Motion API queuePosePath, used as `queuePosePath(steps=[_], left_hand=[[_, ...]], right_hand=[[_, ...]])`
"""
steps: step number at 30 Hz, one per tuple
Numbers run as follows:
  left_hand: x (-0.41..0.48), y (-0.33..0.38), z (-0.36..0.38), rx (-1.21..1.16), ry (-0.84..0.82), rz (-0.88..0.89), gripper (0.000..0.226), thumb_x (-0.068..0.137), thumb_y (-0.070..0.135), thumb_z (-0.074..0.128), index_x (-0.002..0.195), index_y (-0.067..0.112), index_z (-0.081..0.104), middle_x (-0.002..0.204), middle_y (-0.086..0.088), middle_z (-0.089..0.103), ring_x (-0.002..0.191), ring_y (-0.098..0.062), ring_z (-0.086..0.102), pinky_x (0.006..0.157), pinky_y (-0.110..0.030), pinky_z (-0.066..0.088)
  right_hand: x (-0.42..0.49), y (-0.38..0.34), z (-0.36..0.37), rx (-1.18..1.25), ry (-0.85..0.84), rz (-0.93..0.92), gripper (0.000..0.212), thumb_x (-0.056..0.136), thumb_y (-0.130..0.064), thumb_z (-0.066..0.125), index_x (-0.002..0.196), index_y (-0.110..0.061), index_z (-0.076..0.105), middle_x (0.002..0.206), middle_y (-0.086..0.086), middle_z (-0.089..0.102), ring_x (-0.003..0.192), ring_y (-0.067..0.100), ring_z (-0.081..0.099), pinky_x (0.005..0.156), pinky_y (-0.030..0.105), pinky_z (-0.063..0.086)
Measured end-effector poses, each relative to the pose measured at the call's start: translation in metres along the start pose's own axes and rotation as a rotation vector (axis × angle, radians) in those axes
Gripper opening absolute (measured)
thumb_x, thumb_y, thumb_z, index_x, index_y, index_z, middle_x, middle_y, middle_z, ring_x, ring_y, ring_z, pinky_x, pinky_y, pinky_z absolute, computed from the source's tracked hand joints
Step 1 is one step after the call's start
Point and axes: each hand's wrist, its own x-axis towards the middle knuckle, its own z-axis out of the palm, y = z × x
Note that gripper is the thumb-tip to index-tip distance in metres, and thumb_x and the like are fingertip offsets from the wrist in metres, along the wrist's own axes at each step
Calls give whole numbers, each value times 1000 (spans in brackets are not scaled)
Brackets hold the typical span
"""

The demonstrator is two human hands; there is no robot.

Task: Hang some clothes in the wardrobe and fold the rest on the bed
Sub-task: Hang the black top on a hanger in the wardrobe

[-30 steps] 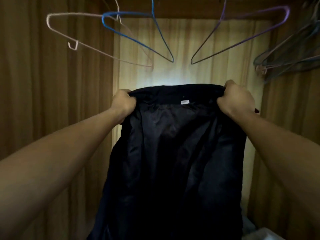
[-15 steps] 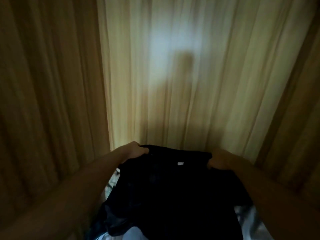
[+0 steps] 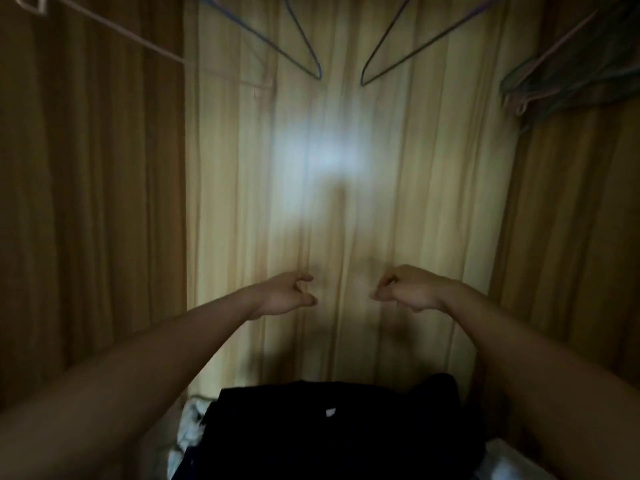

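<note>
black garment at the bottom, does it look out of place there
Yes. The black garment lies crumpled low in the wardrobe, partly over white cloth, not hung. The blue hanger and dark hanger above are bare, and the left hand and right hand hold nothing.

Thin pink wire hanger (image 3: 138,39) ran slantwise across the upper left, its top cut off by the frame edge. Blue wire hanger (image 3: 305,39) and dark purplish wire hanger (image 3: 415,51) hung side by side at top centre, lower corners pointing toward each other, apart, both bare. Blurred bunch of greenish and pinkish wire hangers (image 3: 561,77) crowded the upper right. Bluish-white patch of light (image 3: 332,157) lay on the pale yellow, vertically streaked backing (image 3: 242,202) below the two centre hangers. Soft dark shadow (image 3: 343,220) sat directly under it. View dim, motion-blurred.
</note>
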Motion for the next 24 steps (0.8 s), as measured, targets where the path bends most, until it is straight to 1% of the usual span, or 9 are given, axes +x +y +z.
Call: queuePosePath(steps=[3,6,9,11,13,16,19,22,24], left_hand=[[-12,65,-42,66,71,107,59,96,41,63,149,26,42,139,-4,55,124,-20,55,106,-35,46],[-26,123,-74,53,172,203,50,95,39,64,141,25,51,127,-3,60,114,-21,61,102,-40,52],[-42,164,-96,-3,322,314,43,96,37,63,136,24,56,128,-3,55,109,-25,64,98,-41,55],[-51,183,-106,-48,405,371,40,96,35,63,134,26,57,131,-2,52,108,-25,64,96,-40,56],[-57,196,-113,-77,441,411,37,95,34,62,131,27,58,130,-2,52,107,-23,64,90,-35,57],[-63,204,-120,-89,499,458,35,94,34,61,129,31,59,132,2,50,105,-18,64,83,-28,56],[-66,209,-125,-99,570,504,33,95,32,59,128,31,58,134,2,47,103,-14,62,76,-25,55],[-69,212,-129,-112,586,521,30,96,31,58,126,30,58,131,2,49,104,-10,60,70,-22,52],[-73,211,-133,-116,590,519,31,97,32,58,127,30,58,126,3,51,102,-10,60,70,-22,52]], right_hand=[[-20,-35,-66,14,178,-42,34,87,-57,67,94,-24,67,91,-1,66,79,20,68,56,27,50],[-45,-59,-118,-4,416,-102,42,87,-64,61,95,-23,68,89,-2,67,79,22,70,59,31,54],[-67,-78,-153,67,668,-174,46,87,-67,58,92,-22,67,85,1,69,75,24,71,67,43,61],[-77,-88,-172,247,805,-186,52,86,-67,60,105,-19,63,93,5,69,72,26,72,60,46,63],[-87,-99,-191,428,909,-202,67,87,-65,63,134,-19,50,113,6,63,81,27,71,56,43,63],[-99,-117,-222,673,1007,-357,82,85,-64,66,151,-34,27,119,1,55,79,23,74,53,36,61],[-101,-141,-250,770,1032,-431,70,94,-62,56,151,-33,30,102,0,63,66,18,74,51,30,58],[-99,-162,-269,810,1120,-417,47,105,-51,40,136,-17,51,80,7,68,47,12,63,45,26,55],[-102,-172,-277,847,1173,-433,40,107,-47,36,127,-18,55,72,5,66,44,11,59,48,27,58]])
